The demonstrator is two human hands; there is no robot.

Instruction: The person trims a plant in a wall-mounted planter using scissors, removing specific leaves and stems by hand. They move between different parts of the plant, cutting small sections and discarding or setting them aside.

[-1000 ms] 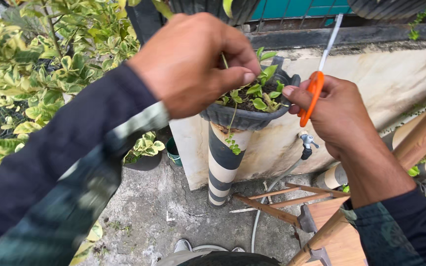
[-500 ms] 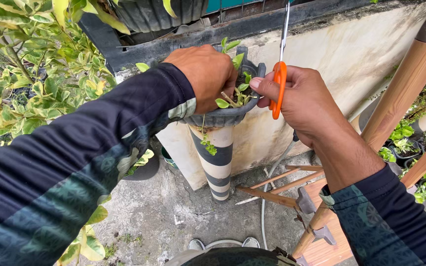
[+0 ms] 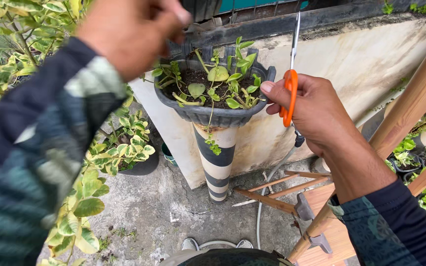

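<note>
My right hand [image 3: 316,111] grips orange-handled scissors [image 3: 290,88], blades pointing up, just right of a dark grey planter bowl [image 3: 213,114]. The bowl holds soil and small green-leaved plants [image 3: 220,81] and sits on a post striped black and cream [image 3: 219,162]. My left hand [image 3: 134,32] is raised high at the upper left, above and left of the bowl, fingers pinched together; whether it holds anything I cannot tell.
A variegated shrub [image 3: 6,59] fills the left side, with a potted one [image 3: 124,145] on the concrete ground. A cream wall [image 3: 361,64] stands behind. Wooden poles [image 3: 410,106], a wooden frame [image 3: 272,194] and a hose [image 3: 267,197] lie to the right.
My left hand has lifted out of the planter, up and to the left, uncovering the plants. My right hand with the scissors has stayed beside the rim.
</note>
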